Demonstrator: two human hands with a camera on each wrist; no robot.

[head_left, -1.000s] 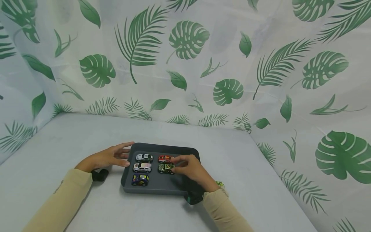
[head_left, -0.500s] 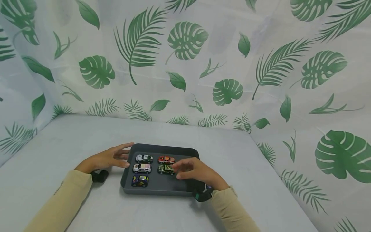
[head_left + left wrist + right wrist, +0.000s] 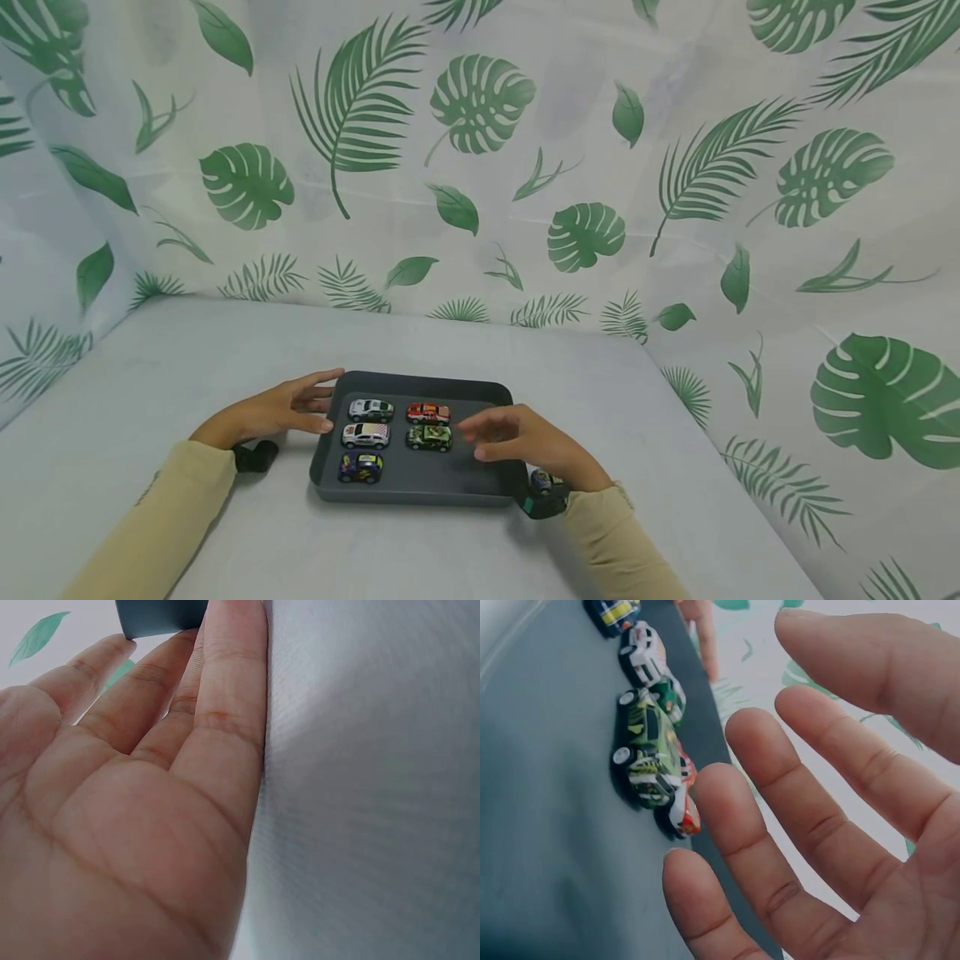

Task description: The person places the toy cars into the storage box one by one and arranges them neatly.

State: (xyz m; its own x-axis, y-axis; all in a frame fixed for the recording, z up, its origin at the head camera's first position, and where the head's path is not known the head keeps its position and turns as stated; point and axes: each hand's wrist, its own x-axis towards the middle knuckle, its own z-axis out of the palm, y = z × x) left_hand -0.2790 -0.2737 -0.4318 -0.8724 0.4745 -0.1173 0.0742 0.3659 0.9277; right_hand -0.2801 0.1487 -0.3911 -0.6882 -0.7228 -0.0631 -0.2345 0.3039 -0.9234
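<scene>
A dark grey tray [image 3: 420, 498] lies on the table with several small toy cars in it. In its left column are a white-and-green car [image 3: 371, 410], a white car with a pinkish check [image 3: 365, 435] and a dark blue car [image 3: 361, 467]. Beside them stand a red car [image 3: 428, 413] and a green camouflage car [image 3: 429, 437]. My left hand [image 3: 273, 409] touches the tray's left edge with relaxed fingers. Over the tray's right part hovers my right hand [image 3: 536, 442], holding nothing, its fingers spread in the right wrist view and apart from the camouflage car.
Another small car [image 3: 545, 481], partly hidden by my right wrist and its camera, is on the table just right of the tray. White cloth walls [image 3: 495, 183] with green leaf prints stand behind the table [image 3: 247, 533] and on both sides.
My right hand has let go of the camouflage car and drawn back to the right. That car stays beside the red one. The left hand keeps its place at the tray's edge.
</scene>
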